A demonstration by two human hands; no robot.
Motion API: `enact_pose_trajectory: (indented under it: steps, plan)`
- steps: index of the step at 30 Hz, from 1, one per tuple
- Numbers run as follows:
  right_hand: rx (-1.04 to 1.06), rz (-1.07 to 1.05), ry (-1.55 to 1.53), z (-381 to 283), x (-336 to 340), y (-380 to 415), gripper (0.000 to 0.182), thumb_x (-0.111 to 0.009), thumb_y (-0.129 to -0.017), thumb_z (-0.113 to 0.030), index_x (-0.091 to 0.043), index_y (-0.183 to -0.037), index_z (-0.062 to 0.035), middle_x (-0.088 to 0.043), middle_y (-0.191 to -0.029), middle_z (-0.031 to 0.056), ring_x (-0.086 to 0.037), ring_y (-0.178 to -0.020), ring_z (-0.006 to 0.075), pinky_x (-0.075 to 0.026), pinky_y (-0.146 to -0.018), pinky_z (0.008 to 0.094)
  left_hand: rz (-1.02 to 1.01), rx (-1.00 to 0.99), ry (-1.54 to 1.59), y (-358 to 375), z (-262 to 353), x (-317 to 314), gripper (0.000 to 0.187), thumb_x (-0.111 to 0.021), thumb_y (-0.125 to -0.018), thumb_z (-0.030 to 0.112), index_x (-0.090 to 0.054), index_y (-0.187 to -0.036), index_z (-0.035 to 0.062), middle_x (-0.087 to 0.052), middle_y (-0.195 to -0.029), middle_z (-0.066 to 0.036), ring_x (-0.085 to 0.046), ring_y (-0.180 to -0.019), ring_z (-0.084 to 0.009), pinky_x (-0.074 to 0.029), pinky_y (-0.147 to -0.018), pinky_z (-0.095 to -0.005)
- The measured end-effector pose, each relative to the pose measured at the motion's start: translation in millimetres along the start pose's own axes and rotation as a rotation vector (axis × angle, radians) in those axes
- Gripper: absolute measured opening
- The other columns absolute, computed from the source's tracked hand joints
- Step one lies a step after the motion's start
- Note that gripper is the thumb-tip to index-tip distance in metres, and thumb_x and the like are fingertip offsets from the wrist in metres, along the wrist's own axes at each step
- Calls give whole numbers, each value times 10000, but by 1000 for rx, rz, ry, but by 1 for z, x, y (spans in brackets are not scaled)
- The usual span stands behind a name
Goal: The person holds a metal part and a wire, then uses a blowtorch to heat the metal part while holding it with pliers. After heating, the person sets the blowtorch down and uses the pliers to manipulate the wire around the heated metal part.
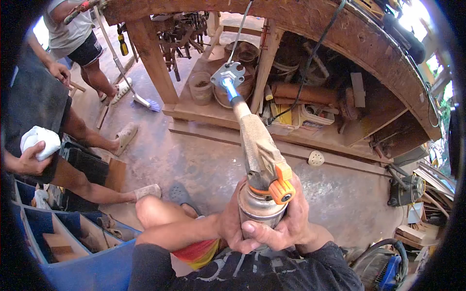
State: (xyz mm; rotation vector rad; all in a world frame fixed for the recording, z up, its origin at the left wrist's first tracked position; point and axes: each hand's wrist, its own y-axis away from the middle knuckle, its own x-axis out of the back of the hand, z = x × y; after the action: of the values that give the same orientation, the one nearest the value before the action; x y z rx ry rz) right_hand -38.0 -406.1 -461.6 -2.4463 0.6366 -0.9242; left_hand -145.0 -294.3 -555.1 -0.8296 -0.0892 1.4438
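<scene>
My left hand (232, 218) and my right hand (290, 220) are both wrapped round the canister of a gas blowtorch (259, 145). An orange knob (283, 190) sits at the torch's near end, close to my right fingers. The barrel points up and away from me, and a blue flame (230, 89) comes from its nozzle. The flame meets a grey metal plate (227, 77) with holes in it. The plate hangs in the air on a thin metal rod (240, 33).
A wooden workbench (160, 68) stands ahead, its shelf holding a clear plastic tub (200, 87) and tools. On the left, a person's hand (36, 157) holds a white bundle (41, 140). Blue compartments (92, 254) stand at lower left. A brush (143, 102) rests on the floor.
</scene>
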Motion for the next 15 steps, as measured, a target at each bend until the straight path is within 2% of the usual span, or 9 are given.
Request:
enact_pose_trajectory:
  steps: [2,4,6,9,12,15]
  plan:
    - [-71,56,-149,-3,-6,0,1005,-823,-783,-294,-246,-1486,133,-433,-1411,383,-525,-1268,491,-426,-1070,519,11,-14,47,0,0,-7,1248,-811,-685,249,86,-1530,48,-250,-1551,-214,-329,-1454,-342,-253,-1218,-485]
    - [-92,31,-119,-9,-5,-4,1011,-825,-782,-295,-240,-1489,130,-436,-1406,383,-529,-1261,491,-430,-1062,522,170,-11,217,1,1,-15,1204,-826,-659,273,-33,-1527,17,-337,-1512,-203,-407,-1404,-322,-301,-1191,-461]
    - [-112,8,-94,-11,-6,-4,1018,-826,-782,-296,-234,-1493,127,-439,-1401,383,-532,-1254,491,-434,-1053,526,223,-12,244,2,3,-14,1198,-829,-653,279,-50,-1524,15,-351,-1503,-200,-418,-1393,-318,-308,-1186,-456]
    - [-142,-1,-65,-13,-8,-3,1027,-832,-777,-284,-226,-1494,132,-449,-1389,381,-537,-1245,488,-441,-1039,524,147,-4,133,0,3,-5,1189,-835,-645,287,-77,-1519,12,-371,-1489,-194,-434,-1378,-311,-319,-1178,-449]
    - [-87,21,-61,-12,-6,-11,1024,-836,-769,-260,-228,-1489,141,-452,-1387,380,-542,-1238,479,-448,-1030,518,78,-14,-7,-4,4,2,1181,-840,-637,296,-104,-1514,8,-392,-1475,-189,-451,-1363,-304,-329,-1170,-442]
    - [-167,-3,-109,-15,-9,-10,1016,-837,-764,-242,-235,-1486,145,-454,-1388,374,-545,-1234,477,-452,-1024,510,34,-30,-126,-4,7,9,1173,-845,-629,305,-130,-1509,5,-412,-1461,-183,-467,-1347,-298,-340,-1163,-435]
